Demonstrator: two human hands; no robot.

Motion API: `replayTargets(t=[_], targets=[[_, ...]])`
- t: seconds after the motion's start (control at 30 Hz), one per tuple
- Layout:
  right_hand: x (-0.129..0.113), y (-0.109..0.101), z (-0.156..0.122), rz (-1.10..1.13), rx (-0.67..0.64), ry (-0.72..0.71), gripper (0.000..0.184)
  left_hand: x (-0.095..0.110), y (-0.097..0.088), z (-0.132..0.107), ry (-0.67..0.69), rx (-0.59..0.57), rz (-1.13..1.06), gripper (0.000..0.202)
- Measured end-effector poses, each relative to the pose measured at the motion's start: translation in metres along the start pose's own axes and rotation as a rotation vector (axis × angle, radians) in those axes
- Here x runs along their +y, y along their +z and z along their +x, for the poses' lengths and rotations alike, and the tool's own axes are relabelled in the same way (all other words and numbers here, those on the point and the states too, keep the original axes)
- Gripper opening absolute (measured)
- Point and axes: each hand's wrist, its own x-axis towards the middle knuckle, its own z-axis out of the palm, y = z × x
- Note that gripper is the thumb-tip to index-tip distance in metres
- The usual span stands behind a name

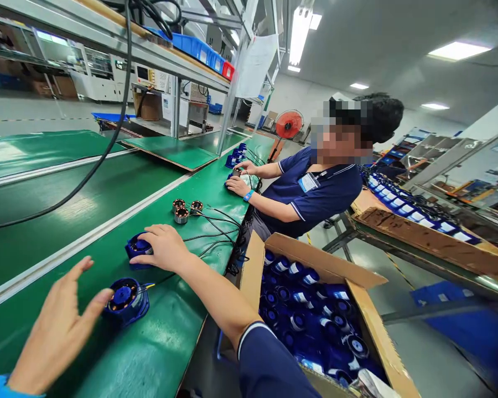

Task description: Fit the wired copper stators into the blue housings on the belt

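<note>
My right hand (164, 249) grips a blue motor housing (133, 251) that stands on the green work surface (120, 365), its thumb and fingers at the rim. Closer to me stands another blue motor housing (126, 301), with copper coils inside and thin coloured wires at its side. My left hand (60, 326) is held open beside it, fingers apart and thumb tip at its rim. Beyond my right hand, several copper-wound stators (181, 214) sit in a group, black cables (216, 232) running from them to the table edge.
A co-worker (307, 188) handles a blue part at the same bench, with more blue housings (236, 156) past their hands. To my right, an open cardboard box (255, 262) holds many blue housings. A black cable (120, 110) hangs across the left side.
</note>
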Motion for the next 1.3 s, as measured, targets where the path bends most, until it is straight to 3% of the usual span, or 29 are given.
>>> replayTargets(t=[0.07,0.17,0.2,0.27,0.33,0.4,0.5,0.57,0.67,0.73,0.87,0.97,1.07,1.17,1.3], targets=[[0.003,-0.009,-0.029,0.099,0.284,0.157,0.035,0.039,-0.001,0.004,0.188,-0.03,0.107,0.087],[0.018,-0.013,-0.103,0.173,0.813,0.779,0.042,0.07,0.011,0.02,0.376,-0.041,0.238,0.1],[0.026,-0.01,-0.13,0.162,0.898,0.921,0.041,0.072,0.017,0.029,0.398,-0.064,0.258,0.103],[0.045,0.001,-0.177,0.146,0.955,1.066,0.032,0.067,0.028,0.05,0.4,-0.167,0.289,0.105],[0.066,0.016,-0.206,0.159,0.927,1.108,0.033,0.059,0.033,0.073,0.392,-0.29,0.329,0.105],[0.083,0.028,-0.216,0.202,0.879,1.117,0.04,0.054,0.034,0.095,0.41,-0.351,0.365,0.101],[0.094,0.031,-0.216,0.266,0.802,1.083,0.035,0.051,0.029,0.119,0.449,-0.341,0.379,0.092],[0.091,0.02,-0.219,0.278,0.771,1.039,0.026,0.049,0.025,0.13,0.453,-0.323,0.373,0.091],[0.078,-0.016,-0.235,0.236,0.796,0.989,0.028,0.043,0.02,0.144,0.458,-0.296,0.349,0.099],[0.072,-0.05,-0.243,0.143,0.895,0.989,0.032,0.04,0.018,0.152,0.459,-0.291,0.319,0.111],[0.094,-0.126,-0.228,-0.127,1.08,0.975,0.039,0.035,0.02,0.167,0.438,-0.31,0.266,0.123],[0.136,-0.168,-0.201,-0.251,0.976,0.98,0.04,0.033,0.025,0.172,0.431,-0.328,0.337,0.116],[0.173,-0.182,-0.181,-0.307,0.725,0.982,0.038,0.032,0.029,0.172,0.429,-0.337,0.413,0.092],[0.188,-0.168,-0.17,-0.307,0.464,0.887,0.055,0.03,0.032,0.171,0.417,-0.356,0.424,0.084],[0.188,-0.129,-0.153,-0.223,0.208,0.661,0.04,0.029,0.032,0.173,0.393,-0.413,0.427,0.095]])
